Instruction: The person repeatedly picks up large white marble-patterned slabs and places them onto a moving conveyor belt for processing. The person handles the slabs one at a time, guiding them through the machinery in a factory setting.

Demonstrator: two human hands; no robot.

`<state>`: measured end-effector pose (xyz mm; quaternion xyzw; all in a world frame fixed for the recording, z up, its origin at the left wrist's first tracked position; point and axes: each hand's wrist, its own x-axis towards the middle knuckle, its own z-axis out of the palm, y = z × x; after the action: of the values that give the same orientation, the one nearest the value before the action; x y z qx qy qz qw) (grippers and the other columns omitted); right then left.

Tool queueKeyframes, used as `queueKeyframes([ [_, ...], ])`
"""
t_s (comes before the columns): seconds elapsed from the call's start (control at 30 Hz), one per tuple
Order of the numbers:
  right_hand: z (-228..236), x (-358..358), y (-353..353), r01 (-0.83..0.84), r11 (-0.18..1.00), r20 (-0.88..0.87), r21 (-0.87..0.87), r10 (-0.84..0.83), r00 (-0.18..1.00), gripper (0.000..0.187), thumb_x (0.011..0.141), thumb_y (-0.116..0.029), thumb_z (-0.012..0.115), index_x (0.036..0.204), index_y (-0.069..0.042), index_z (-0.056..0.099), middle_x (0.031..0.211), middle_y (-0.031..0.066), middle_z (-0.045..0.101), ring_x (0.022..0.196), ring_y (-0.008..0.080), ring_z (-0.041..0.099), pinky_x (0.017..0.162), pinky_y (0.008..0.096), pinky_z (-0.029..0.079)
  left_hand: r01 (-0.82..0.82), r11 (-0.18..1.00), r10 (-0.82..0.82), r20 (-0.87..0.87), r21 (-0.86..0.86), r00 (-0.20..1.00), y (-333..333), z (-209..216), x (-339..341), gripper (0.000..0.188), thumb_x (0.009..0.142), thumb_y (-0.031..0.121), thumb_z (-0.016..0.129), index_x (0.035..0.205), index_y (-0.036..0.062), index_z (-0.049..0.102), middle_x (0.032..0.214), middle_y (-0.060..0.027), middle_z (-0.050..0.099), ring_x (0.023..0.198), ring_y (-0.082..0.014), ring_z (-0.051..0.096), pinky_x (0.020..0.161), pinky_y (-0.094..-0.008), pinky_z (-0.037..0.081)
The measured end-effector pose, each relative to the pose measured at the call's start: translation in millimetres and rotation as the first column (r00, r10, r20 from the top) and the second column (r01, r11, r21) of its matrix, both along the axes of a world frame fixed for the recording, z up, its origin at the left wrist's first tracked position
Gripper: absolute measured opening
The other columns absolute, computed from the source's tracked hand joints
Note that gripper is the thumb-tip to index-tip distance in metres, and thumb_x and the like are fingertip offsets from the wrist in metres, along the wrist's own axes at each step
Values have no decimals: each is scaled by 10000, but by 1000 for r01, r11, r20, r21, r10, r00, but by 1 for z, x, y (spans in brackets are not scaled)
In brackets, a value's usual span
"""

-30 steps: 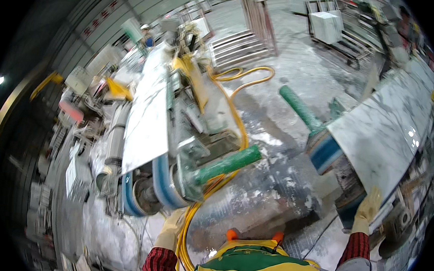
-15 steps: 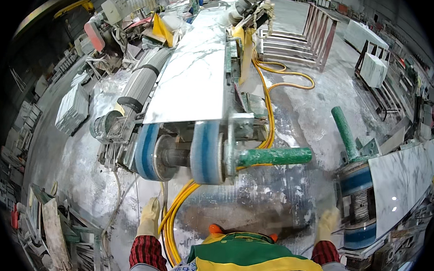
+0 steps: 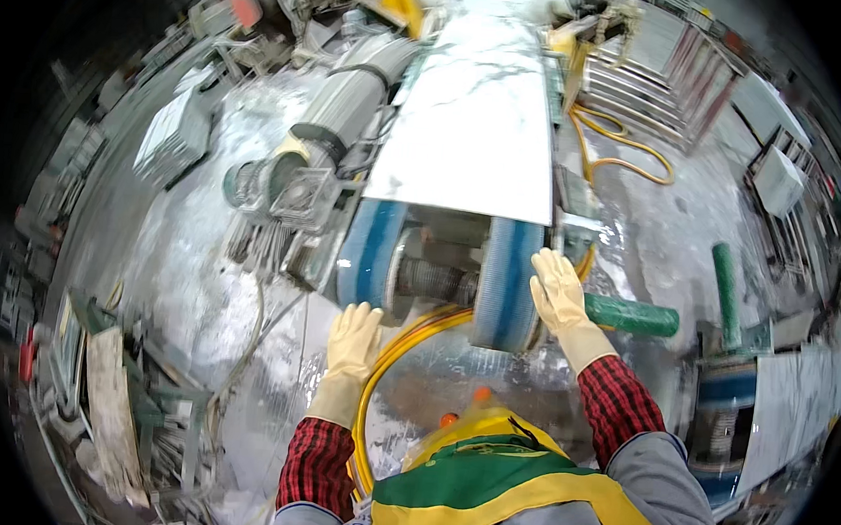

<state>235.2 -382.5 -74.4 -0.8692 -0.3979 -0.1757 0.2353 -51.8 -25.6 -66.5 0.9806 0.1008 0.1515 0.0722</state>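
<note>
A white marble slab (image 3: pixel 472 131) with grey veins lies lengthwise on a belt conveyor ahead of me. Two blue belts, the left one (image 3: pixel 371 250) and the right one (image 3: pixel 508 287), curve down past its near edge around a roller (image 3: pixel 434 280). My left hand (image 3: pixel 351 350), in a cream rubber glove, has its fingers stretched out just below the left belt. My right hand (image 3: pixel 561 295), gloved alike, is held open beside the right belt's outer edge, close to a green bar (image 3: pixel 634 315). Neither hand holds anything; whether either touches the conveyor I cannot tell.
Yellow hoses (image 3: pixel 380 376) run along the wet floor beneath the conveyor. Another conveyor bearing a marble slab (image 3: pixel 801 411) stands at right, beside an upright green bar (image 3: pixel 725 291). A metal rack (image 3: pixel 667 85) stands far right, stacked slabs (image 3: pixel 176 137) far left, scrap boards (image 3: pixel 118 408) near left.
Both hands have come up and forward from low at my sides to the conveyor's near end. My view has tilted down and turned left, and the conveyor appears closer.
</note>
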Motion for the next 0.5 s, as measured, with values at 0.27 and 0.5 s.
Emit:
queueKeyframes([
  [0.27, -23, 117, 88, 61, 996, 158, -59, -51, 986, 531, 1073, -307, 628, 1520, -22, 593, 1564, 248, 593, 1474, 449, 520, 1273, 533, 380, -36, 999, 37, -61, 25, 997, 37, 46, -2, 608, 1041, 221, 666, 1625, 131, 523, 1644, -204, 529, 1518, -460, 481, 1284, -569, 349],
  [0.5, -19, 146, 119, 215, 977, 135, 9, -214, 967, 481, 985, -274, 660, 1379, 1, 635, 1393, 229, 641, 1310, 432, 578, 1181, 536, 424, -143, 988, 148, -86, 53, 985, 68, 64, 34, 708, 1023, 302, 699, 1647, 56, 470, 1657, -214, 518, 1533, -452, 464, 1314, -585, 289],
])
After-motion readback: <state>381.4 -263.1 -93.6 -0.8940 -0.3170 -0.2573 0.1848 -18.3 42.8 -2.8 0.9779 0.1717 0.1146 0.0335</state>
